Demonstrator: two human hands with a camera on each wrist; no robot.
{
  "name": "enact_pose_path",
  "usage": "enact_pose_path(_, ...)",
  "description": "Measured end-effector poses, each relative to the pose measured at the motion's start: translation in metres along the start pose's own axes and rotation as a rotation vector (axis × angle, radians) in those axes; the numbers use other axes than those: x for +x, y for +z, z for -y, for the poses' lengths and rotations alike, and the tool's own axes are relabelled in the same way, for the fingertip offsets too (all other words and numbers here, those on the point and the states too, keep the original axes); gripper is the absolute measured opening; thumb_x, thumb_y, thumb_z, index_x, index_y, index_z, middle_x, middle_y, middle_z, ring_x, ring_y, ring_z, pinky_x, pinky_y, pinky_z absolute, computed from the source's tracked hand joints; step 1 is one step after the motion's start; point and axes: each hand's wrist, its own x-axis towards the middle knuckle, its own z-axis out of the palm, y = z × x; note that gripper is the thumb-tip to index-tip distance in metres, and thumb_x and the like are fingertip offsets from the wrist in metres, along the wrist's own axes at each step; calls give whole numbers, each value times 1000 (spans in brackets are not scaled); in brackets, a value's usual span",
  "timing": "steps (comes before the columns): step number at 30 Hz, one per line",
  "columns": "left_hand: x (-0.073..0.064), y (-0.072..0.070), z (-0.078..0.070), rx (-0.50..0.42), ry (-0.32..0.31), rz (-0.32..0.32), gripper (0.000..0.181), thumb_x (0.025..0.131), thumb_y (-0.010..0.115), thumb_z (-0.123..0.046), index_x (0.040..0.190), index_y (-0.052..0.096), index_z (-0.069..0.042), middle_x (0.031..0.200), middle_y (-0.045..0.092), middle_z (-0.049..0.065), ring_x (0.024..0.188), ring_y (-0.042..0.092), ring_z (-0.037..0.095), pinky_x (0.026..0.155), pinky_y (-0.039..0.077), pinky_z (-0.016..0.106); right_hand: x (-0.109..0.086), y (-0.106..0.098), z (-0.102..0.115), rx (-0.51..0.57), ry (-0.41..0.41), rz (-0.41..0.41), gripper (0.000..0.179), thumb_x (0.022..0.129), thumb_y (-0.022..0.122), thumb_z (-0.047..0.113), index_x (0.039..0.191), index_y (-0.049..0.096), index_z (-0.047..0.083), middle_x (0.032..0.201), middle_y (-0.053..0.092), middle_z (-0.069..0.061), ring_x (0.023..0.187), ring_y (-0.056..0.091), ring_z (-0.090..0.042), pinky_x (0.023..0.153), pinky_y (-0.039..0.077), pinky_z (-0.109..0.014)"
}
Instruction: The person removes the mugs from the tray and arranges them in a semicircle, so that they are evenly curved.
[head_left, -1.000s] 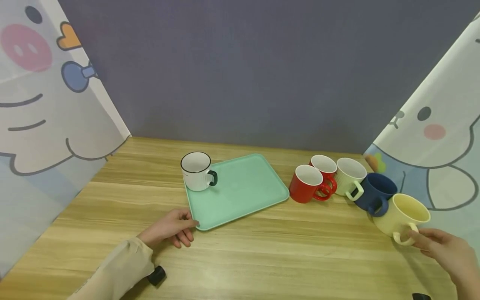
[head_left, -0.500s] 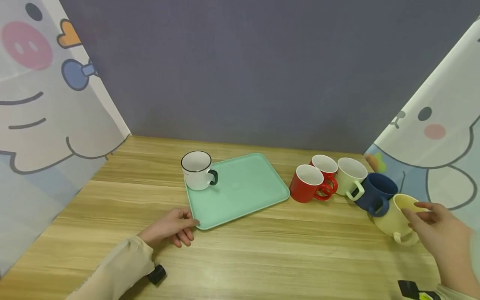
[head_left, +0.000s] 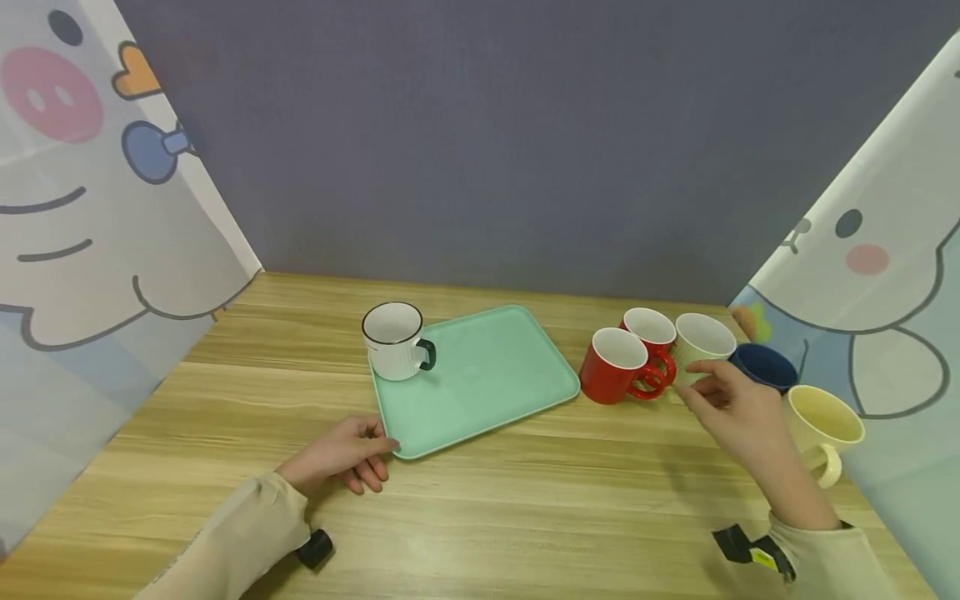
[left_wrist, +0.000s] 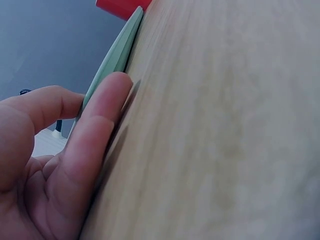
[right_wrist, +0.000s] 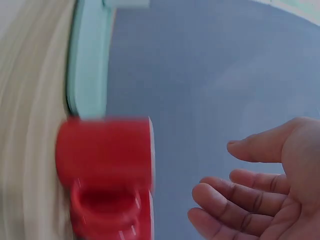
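At the near left corner of the mint green tray (head_left: 480,375), my left hand (head_left: 341,454) pinches the rim between thumb and fingers. The left wrist view shows that tray edge (left_wrist: 112,60) between the thumb and a finger (left_wrist: 95,130). A white mug with a black rim and handle (head_left: 393,346) stands on the tray's left end. My right hand (head_left: 738,412) holds nothing, its fingers loosely bent above the table. It is nearest the pale green mug (head_left: 705,333), partly covering it and the navy mug (head_left: 765,367). Two red mugs (head_left: 603,375) stand just left of it.
A pale yellow mug (head_left: 825,417) stands at the far right, beside the right forearm. The wooden table (head_left: 525,517) meets a grey back wall (head_left: 480,150). Cartoon-printed panels (head_left: 97,208) flank both sides.
My right hand has let go of the yellow mug's handle, risen past its rim and moved left toward the pale green and red mugs. The left hand and tray stay put.
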Motion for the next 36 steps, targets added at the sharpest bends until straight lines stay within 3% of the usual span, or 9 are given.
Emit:
enact_pose_path(6,0,-1,1,-1,3,5,25,99,60,-23,90,50,-2,71,69,10,57,69,17,45,54,25,17,39,27,65,-103,82,22,83,78,5,101,66,2,77,69,-1,64,65,-14,58,53,-25)
enact_pose_path(11,2,-1,3,-3,-2,4,25,99,61,-23,90,50,-2,71,69,10,58,69,17,45,54,25,31,76,46,156,-183,190,17,85,76,4,99,65,1,75,67,2,63,63,-11,59,54,-28)
enact_pose_path(16,2,-1,2,-10,-9,2,25,99,60,-22,90,50,-2,70,69,10,57,68,16,45,53,24,45,113,60,175,-223,303,19,88,74,9,102,66,0,72,66,4,61,58,-7,59,51,-27)
enact_pose_path(23,2,-1,4,-19,-7,9,25,98,61,-23,90,50,-2,71,69,10,57,69,16,45,53,24,56,154,84,271,-227,400,21,93,69,16,106,66,0,78,67,3,67,60,-9,63,52,-28)
enact_pose_path(28,3,-1,5,-12,0,8,25,98,61,-23,90,50,-1,70,69,10,57,69,17,45,53,25,62,182,100,331,-247,404,22,95,67,17,108,66,-1,85,70,-3,75,66,-14,69,55,-28)
enact_pose_path(36,1,0,2,-11,-5,4,25,98,61,-23,90,51,-1,70,68,11,57,69,16,44,53,24,74,217,125,481,-183,418,33,98,63,17,122,62,-5,115,69,-18,105,67,-28,88,56,-35)
